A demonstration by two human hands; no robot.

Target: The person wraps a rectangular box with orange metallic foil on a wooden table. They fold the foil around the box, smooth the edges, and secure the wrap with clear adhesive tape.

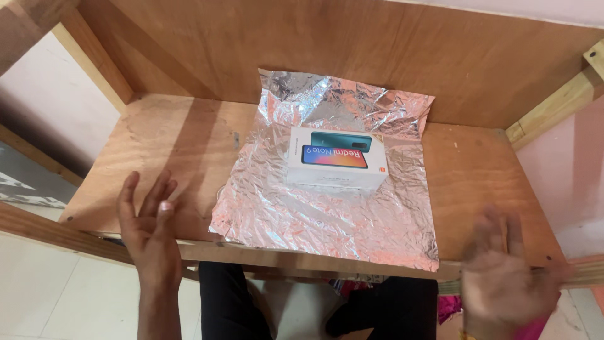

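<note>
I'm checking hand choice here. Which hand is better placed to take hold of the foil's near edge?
Probably the left hand: it is open, sharp in view and beside the foil at its near left corner. The right hand is motion-blurred and lies off the foil's right corner, below the table edge.

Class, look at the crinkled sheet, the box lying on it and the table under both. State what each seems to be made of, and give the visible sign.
Sheet: seemingly aluminium foil, shiny silver, creased all over, glinting.
Box: probably cardboard with a smooth printed finish; white sides, sharp folded edges, colourful top.
Table: wood, likely plywood, matt brown; grain shows, with paler wooden rails around it.
</note>
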